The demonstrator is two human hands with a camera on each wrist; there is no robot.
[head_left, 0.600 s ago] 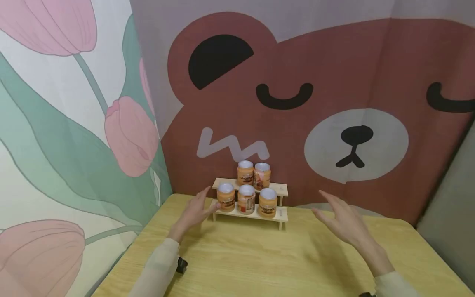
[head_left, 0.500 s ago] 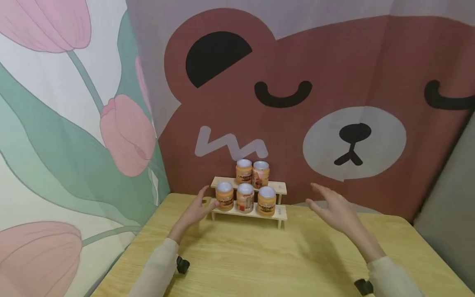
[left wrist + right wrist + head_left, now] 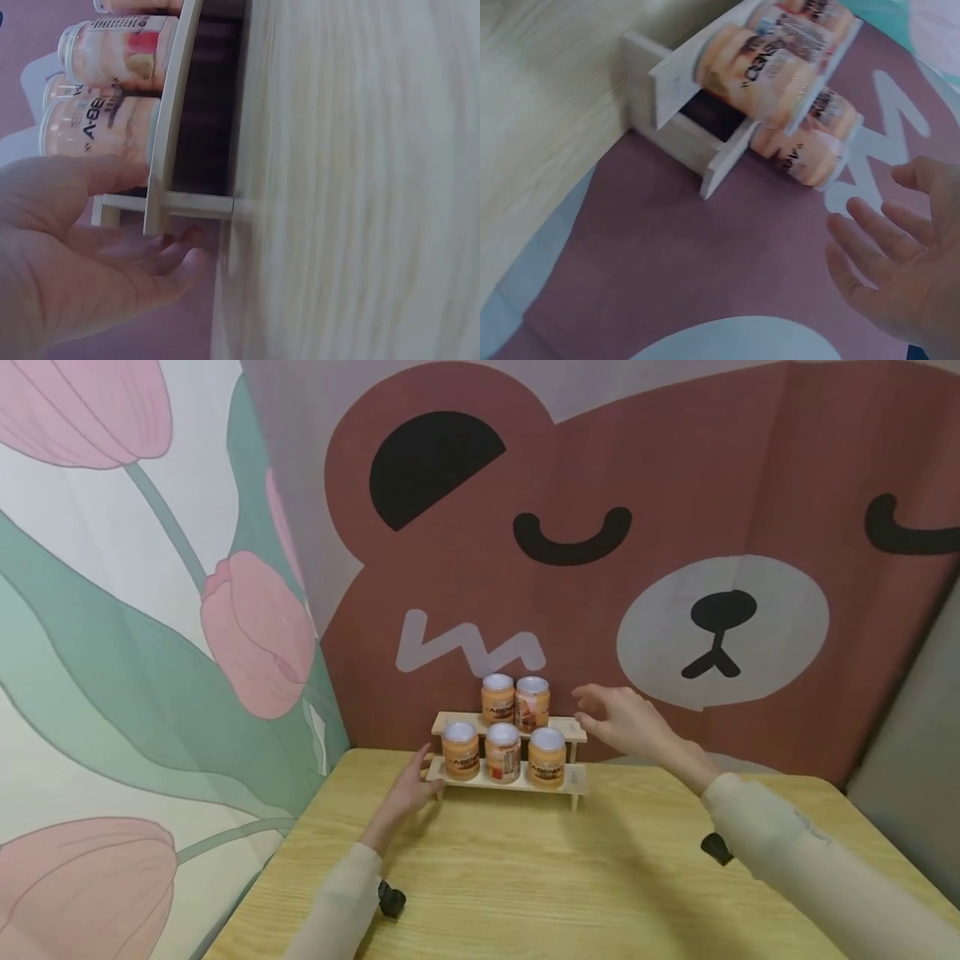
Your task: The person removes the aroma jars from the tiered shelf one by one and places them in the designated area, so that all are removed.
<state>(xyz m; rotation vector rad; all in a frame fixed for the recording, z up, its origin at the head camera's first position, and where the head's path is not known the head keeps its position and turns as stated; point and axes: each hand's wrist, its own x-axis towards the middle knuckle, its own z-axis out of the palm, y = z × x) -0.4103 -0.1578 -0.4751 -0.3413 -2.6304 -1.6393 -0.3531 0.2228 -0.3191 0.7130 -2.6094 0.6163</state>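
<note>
A small two-tier wooden rack [image 3: 577,777] stands at the table's back. Three orange jars with pale tops line its lower tier: left jar [image 3: 461,758], middle jar [image 3: 502,760] and right jar [image 3: 547,764]. Two similar jars, a left one [image 3: 497,703] and a right one [image 3: 532,708], occupy the upper tier. My left hand [image 3: 408,792] is at the rack's left end, thumb by the lower-left jar and shelf edge, fingers apart; contact is unclear. Right of the upper jars, my right hand [image 3: 626,720] hovers with loosely bent fingers, holding nothing in the right wrist view.
The rack is on a light wooden table [image 3: 480,868]. Close behind it hangs a curtain [image 3: 465,568] with a bear print, and a tulip-patterned curtain [image 3: 150,635] borders the left side. Dark devices sit at both wrists.
My right hand has moved left and up toward the upper jars. The left hand has shifted slightly lower along the rack's left end. The jars stay in their places.
</note>
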